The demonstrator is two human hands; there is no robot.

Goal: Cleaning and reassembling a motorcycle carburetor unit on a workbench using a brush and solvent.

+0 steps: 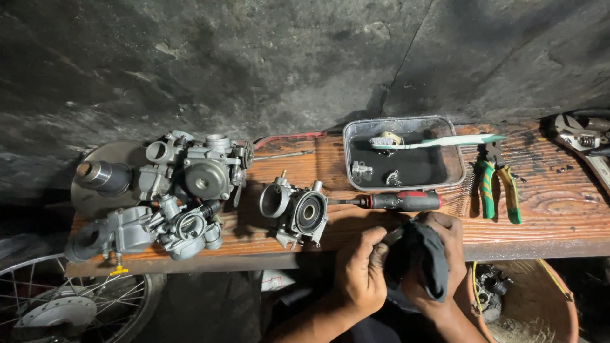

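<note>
Both your hands meet just below the near edge of the wooden bench [546,209], under the red-handled screwdriver [397,201], which is the landmark here. Your left hand [363,272] is curled around one end of a dark rag [420,259], thumb pressed on a small grey part that pokes out at the rag's top; what that part is, cannot tell. Your right hand [445,251] is wrapped around the rag from the other side, fingers closed over the cloth, the rag draped across its palm.

The screwdriver lies flat on the bench, its tip pointing left at a single carburetor body [297,211] just beside it. Further left of the screwdriver sits a cluster of carburetors [181,194], packed close and touching each other, with a round metal disc [108,178] behind them. Directly behind the screwdriver is a metal tray [454,155] holding small parts in dark liquid, and a toothbrush [438,141] rests across the tray's far rim. Right of the screwdriver lie green-handled pliers [499,184], and well right of it a wrench [581,143] at the bench end. Below and right of the screwdriver, off the bench, stands a round tub [540,305] with parts inside. Far left and below, a spoked wheel [70,305].
</note>
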